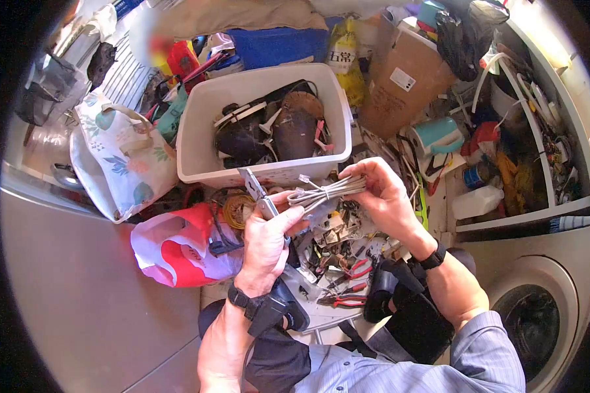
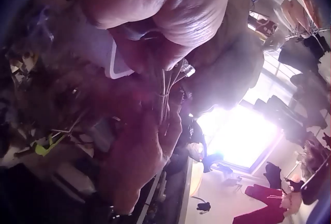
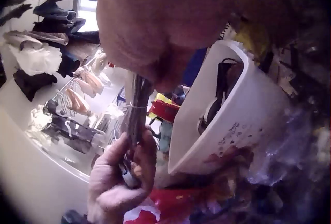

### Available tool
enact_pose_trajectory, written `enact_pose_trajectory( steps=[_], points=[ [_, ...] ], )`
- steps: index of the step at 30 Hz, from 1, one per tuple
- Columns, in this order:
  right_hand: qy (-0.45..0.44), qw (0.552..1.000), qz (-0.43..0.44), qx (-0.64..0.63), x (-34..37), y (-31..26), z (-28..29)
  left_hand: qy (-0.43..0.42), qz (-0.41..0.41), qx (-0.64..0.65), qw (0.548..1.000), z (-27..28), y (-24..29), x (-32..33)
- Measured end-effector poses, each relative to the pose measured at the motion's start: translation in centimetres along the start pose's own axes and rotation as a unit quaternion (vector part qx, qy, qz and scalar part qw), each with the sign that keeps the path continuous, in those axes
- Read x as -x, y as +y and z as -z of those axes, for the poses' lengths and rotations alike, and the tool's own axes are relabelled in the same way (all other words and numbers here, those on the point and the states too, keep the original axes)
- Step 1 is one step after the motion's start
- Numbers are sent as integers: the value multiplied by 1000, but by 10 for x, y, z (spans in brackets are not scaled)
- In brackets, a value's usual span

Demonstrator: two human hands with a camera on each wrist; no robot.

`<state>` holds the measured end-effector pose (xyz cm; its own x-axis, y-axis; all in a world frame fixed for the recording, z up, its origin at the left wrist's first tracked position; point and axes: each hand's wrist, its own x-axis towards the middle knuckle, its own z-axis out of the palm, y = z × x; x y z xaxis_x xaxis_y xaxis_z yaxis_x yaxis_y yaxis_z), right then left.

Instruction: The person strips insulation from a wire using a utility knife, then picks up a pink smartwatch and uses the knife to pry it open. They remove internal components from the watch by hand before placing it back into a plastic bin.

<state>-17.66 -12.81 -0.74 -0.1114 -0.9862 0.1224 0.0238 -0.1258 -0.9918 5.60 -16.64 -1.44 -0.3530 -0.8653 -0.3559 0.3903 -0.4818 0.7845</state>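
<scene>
A tied bundle of grey-white cable stretches between the two hands. The left hand pinches the bundle's left end with its thumb and fingers and also holds a flat metal tool that points up and left. Around the bundle's right end curl the fingers of the right hand. In the left wrist view the cable has a clear plug beside it. The right wrist view shows the cable held upright, a tie round its middle.
A white bin with dark items stands beyond the hands. Red-handled pliers and small parts lie below them. A red and white bag is at the left, a cardboard box behind right, a washing machine at the right.
</scene>
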Motion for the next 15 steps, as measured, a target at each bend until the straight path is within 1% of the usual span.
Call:
enact_pose_trajectory(
  steps=[2,6,7,8,10,13,15],
  points=[
    [-18,997,-9,75,4,3,6,-6,-28,-11,1000,-1,-5,-2],
    [-27,991,-32,127,13,1,7,2,-39,-21,999,0,-11,-7],
    [-33,984,-35,172,14,3,10,4,-43,-30,999,-1,-10,-6],
    [-32,984,-36,171,15,3,11,6,-47,-39,998,-2,-10,-6],
    [-45,963,38,264,16,2,13,9,-47,-41,998,-4,-9,-5],
    [-36,951,60,301,19,6,15,11,-48,-45,998,-5,-11,-7],
    [-38,951,59,300,21,5,15,9,-47,-49,998,-4,-12,-6]
  ],
)
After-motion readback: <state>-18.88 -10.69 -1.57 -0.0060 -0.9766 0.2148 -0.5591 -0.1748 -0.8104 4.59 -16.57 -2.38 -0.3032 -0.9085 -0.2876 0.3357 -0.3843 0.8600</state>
